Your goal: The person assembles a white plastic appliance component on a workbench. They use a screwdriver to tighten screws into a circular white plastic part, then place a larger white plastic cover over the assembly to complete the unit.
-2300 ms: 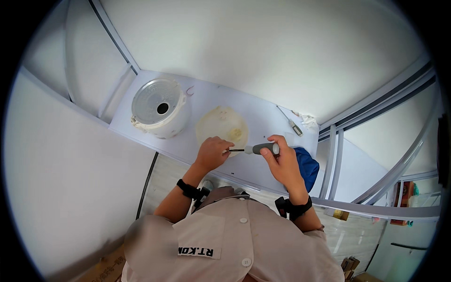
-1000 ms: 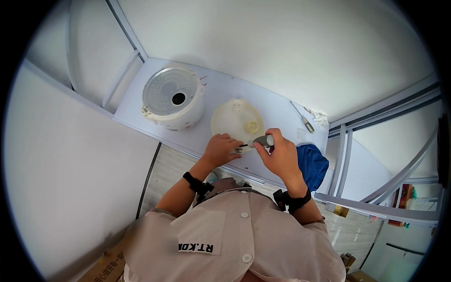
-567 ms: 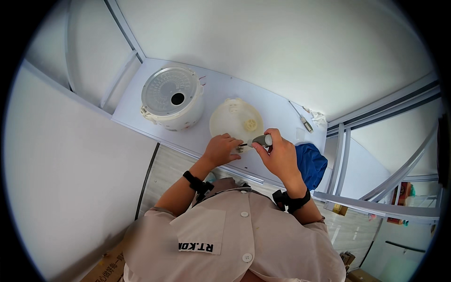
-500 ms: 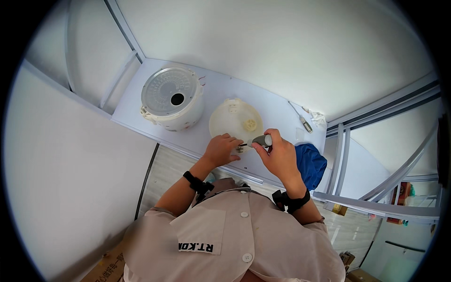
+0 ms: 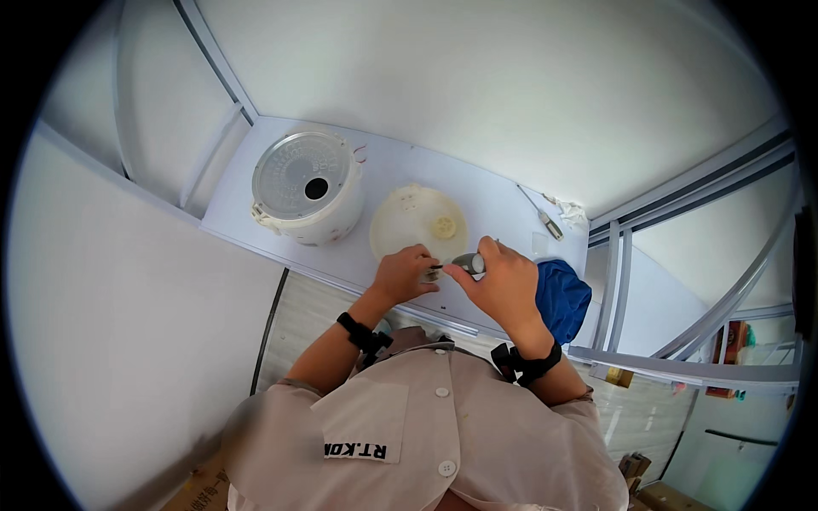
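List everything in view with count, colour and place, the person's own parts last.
Table: 1, white, centre
Pot-shaped appliance: 1, white with silvery top, table's left
Wire: red, behind the appliance
Round disc: 1, cream, mid-table
Round piece: 1, yellowish, on the disc
Held screwdriver: 1, grey-handled, in the right hand
Lying screwdriver: 1, grey-handled, table's far right
Crumpled wrap: 1, white, beside it
Bundle: 1, blue, table's near right
Boxes: several, brown, lower corners
Shirt: 1, beige, foreground
Wrist straps: 2, black, one per wrist
Left hand: 1, bare, at the disc's near edge
Right hand: 1, bare, right of it
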